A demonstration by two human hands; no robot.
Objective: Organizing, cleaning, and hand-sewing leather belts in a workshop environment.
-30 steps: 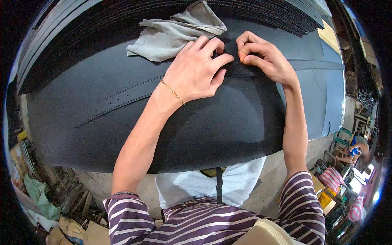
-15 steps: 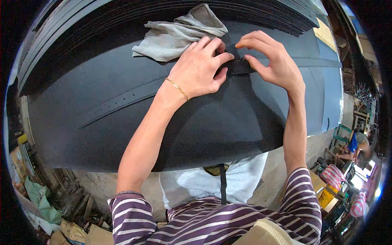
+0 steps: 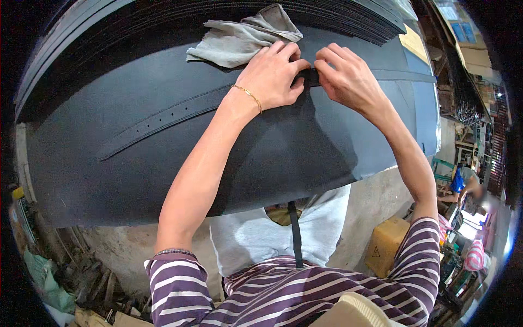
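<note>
A long black leather belt (image 3: 172,115) with a row of punched holes and stitched edges lies across the dark table sheet. Over its middle, my left hand (image 3: 274,75) rests with bent fingers, thumb and forefinger closed on the strap. Beside it on the right, my right hand (image 3: 347,79) is closed in a pinch at the belt; whatever its fingertips hold is hidden. The belt's narrower part runs on to the right, beyond my right hand. A crumpled grey cloth (image 3: 239,41) lies just past my left hand's fingers.
Stacked black strips (image 3: 163,24) line the table's far side. A tan piece (image 3: 414,46) lies at the far right. Below the table's right edge stands a yellow box (image 3: 385,245). Another person (image 3: 466,182) sits farther off at the right.
My right hand has gone from parted, curved fingers to a closed pinch, nearer the belt and my left hand. My left hand stays on the belt; the whole view has shifted slightly.
</note>
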